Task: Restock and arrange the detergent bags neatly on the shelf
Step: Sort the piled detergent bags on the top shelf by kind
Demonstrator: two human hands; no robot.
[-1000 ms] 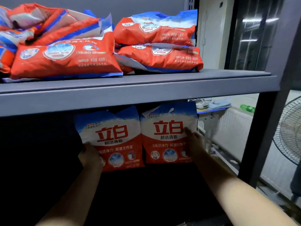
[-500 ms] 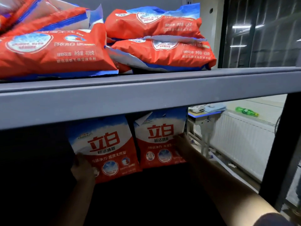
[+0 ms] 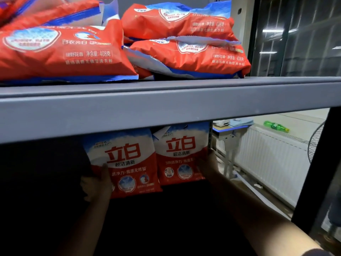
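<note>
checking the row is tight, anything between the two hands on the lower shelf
Head view: only the two upright detergent bags, left bag and right bag, side by side.

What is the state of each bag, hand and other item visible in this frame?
Left upright detergent bag: standing on the lower shelf, gripped at its left edge.
Right upright detergent bag: standing beside it, held at its right edge.
Left hand: grips the left bag.
Right hand: holds the right bag's edge.
Upper-shelf detergent bags: lying flat, stacked.
Green bottle: lying on its side.
</note>
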